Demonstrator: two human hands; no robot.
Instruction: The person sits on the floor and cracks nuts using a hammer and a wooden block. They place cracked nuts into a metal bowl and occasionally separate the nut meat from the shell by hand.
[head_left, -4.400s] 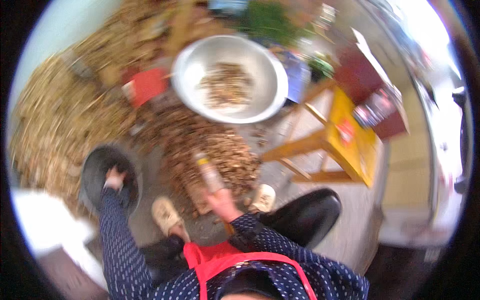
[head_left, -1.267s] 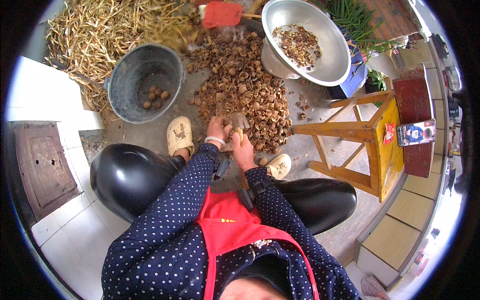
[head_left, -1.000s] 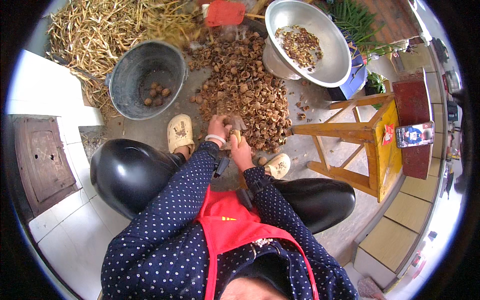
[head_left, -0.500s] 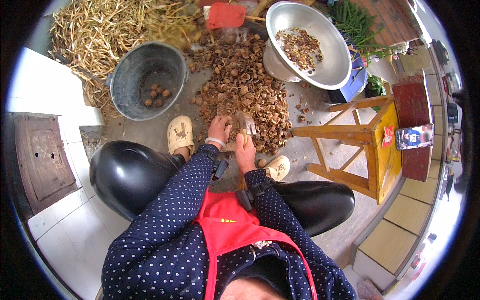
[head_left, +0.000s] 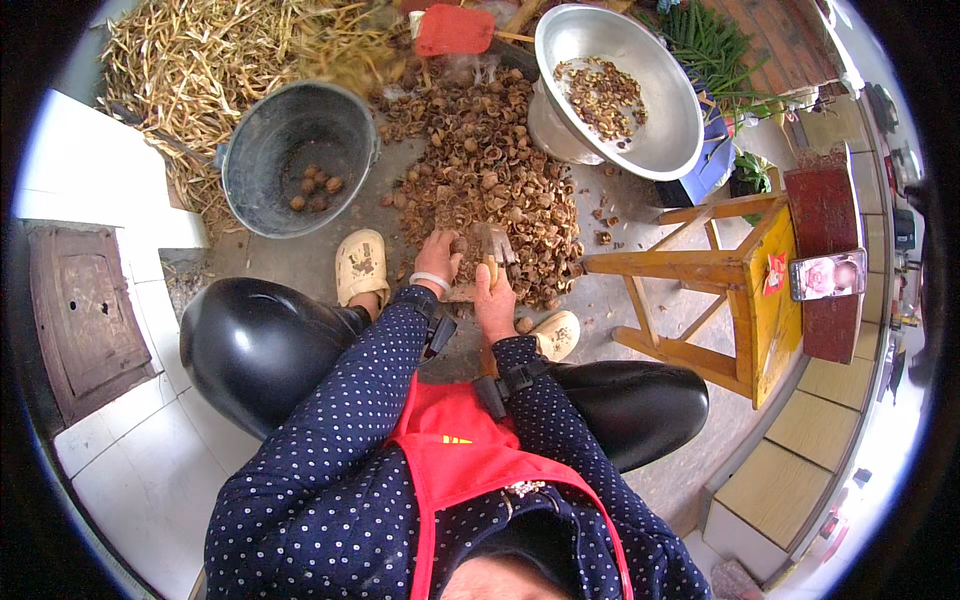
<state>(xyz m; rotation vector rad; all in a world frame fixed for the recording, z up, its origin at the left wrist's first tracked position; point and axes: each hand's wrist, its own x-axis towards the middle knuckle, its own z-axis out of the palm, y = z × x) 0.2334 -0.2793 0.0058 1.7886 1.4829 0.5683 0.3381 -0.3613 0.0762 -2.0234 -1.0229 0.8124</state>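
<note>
The right hand (head_left: 494, 306) is wrapped round a hammer (head_left: 494, 241), its handle pointing forward, its head just right of the left hand (head_left: 437, 260). The left fingers curl beside the shell pile (head_left: 500, 165); what they hold is unclear.

Glossy black-clad knees (head_left: 245, 355) bent, spread either side of red cloth apron (head_left: 450, 475). Arms in navy white-dotted sleeves (head_left: 330, 410) reach past apron, I see. Bare left hand (head_left: 437, 258), pale wristband (head_left: 432, 281), fingers curled; bare right hand (head_left: 494, 308) gripping, thumb away from apron.
</note>
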